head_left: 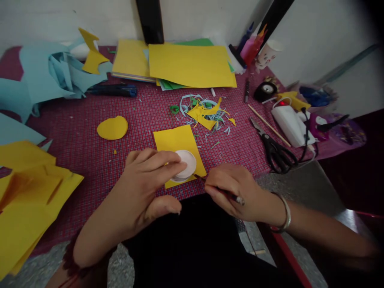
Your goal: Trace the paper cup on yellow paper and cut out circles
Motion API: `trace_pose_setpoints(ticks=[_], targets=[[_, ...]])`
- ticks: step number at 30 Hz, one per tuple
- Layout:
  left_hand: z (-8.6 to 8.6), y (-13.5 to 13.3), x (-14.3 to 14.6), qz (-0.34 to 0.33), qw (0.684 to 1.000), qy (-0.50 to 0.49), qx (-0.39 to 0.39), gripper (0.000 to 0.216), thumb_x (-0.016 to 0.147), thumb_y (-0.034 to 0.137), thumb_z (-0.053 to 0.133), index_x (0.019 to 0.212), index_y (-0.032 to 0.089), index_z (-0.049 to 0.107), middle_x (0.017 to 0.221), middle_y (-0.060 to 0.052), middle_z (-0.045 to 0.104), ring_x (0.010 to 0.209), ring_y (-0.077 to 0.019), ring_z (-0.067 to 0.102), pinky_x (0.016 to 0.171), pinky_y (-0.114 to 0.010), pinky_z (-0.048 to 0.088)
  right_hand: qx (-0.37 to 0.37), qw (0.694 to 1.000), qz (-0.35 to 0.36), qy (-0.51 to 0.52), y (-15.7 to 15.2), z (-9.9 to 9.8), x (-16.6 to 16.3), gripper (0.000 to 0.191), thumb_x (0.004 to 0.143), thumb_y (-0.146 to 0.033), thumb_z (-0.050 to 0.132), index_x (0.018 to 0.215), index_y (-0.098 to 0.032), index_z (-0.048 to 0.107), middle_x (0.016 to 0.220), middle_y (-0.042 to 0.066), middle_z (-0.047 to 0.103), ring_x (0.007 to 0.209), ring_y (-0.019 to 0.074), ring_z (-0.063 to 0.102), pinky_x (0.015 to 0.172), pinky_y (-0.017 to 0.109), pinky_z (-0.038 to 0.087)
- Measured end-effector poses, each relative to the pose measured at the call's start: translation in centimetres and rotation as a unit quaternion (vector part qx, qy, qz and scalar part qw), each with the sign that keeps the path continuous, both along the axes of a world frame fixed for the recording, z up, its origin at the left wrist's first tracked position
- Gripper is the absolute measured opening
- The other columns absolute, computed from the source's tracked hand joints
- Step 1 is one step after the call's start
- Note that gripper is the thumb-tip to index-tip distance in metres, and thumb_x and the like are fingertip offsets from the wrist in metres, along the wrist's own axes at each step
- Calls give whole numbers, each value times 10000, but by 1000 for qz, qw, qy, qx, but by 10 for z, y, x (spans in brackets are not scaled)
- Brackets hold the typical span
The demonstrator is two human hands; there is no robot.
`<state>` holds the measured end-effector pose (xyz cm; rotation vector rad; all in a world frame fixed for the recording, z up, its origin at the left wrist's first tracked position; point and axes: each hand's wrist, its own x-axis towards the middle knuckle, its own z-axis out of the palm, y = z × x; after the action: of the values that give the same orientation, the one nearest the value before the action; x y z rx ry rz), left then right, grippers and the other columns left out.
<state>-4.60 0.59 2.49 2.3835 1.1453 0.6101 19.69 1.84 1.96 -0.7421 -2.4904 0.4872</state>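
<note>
A round white lid [189,164] lies on a piece of yellow paper [174,138] near the table's front edge. My left hand [150,172] rests its outstretched fingertips on the lid, pressing from above, with the thumb held apart. Just right of the lid, my right hand [229,190] is closed round a slim pencil [199,177], whose tip meets the yellow paper close to the lid's rim. Most of the pencil is hidden by the fingers. Farther left lies a yellow paper disc [112,128], apart from both hands.
Paper scraps [207,114] lie beyond the yellow piece. Black-handled scissors [274,150], a wooden stick [268,125] and a white power strip [291,124] are at the right. Coloured sheets [192,66] are stacked at the back; crumpled yellow paper [27,200] overhangs the left edge.
</note>
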Motion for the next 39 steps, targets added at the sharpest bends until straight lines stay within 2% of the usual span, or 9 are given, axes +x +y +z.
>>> trace_pose_setpoints(ticks=[4,7,11,14,17,23,32,35,39], targets=[[8,11,-3,-38,998,-21,-41,713,893,681,167,1155,218,642,1176,-65,615,1006,-250,514,828,-399,311,-37,996,-24,84,-11,0,-3,150,959,-188,459,844,-161,551,676,12,630,621,116,586,610,238,475],[12,20,-6,-72,994,-50,-64,641,937,609,179,1111,220,659,1152,-53,614,1043,-226,518,911,-385,304,-53,992,-7,118,-21,-5,-11,81,949,-175,499,909,-161,569,747,12,679,709,111,635,681,226,510],[12,29,-6,-90,992,-61,-60,610,957,569,184,954,228,690,1072,-38,635,1002,-199,546,937,-368,295,-5,998,2,59,-28,-14,-26,100,953,-171,482,980,-135,571,820,51,704,743,141,656,675,256,538],[12,31,-4,-96,993,-57,-44,609,964,554,190,852,217,684,1031,-40,639,963,-195,554,910,-374,306,27,999,5,21,-28,-17,-34,123,951,-152,459,962,-117,576,792,63,684,701,152,635,618,265,531],[11,31,-3,-97,993,-58,-31,584,971,533,221,817,204,678,1021,-39,639,951,-188,556,890,-372,317,28,999,19,7,-27,-17,-37,115,934,-125,460,918,-124,573,769,62,660,685,155,610,595,262,519],[6,31,-4,-91,993,-68,-18,519,977,502,271,854,216,687,1020,-22,642,951,-176,565,883,-365,326,35,999,33,-10,-25,-15,-42,88,887,-61,508,880,-135,557,766,55,636,683,151,580,565,247,482],[5,30,-2,-78,995,-53,-16,521,972,508,272,919,227,708,1022,-34,646,921,-193,565,865,-377,356,67,996,46,-27,-27,-12,-43,132,938,-95,450,891,-121,570,749,50,607,679,148,535,563,250,442],[5,30,-1,-79,996,-48,-17,518,975,496,274,925,219,708,1005,-40,644,915,-194,562,849,-372,361,80,992,65,-75,-28,-6,-48,213,938,-88,387,858,-131,580,726,55,595,655,172,524,559,288,432],[5,30,-1,-77,996,-45,-20,461,973,468,323,914,218,706,1017,-32,640,920,-188,560,863,-366,353,91,981,87,-151,-30,4,-59,186,910,-98,410,844,-156,574,730,57,597,644,202,541,548,321,422]])
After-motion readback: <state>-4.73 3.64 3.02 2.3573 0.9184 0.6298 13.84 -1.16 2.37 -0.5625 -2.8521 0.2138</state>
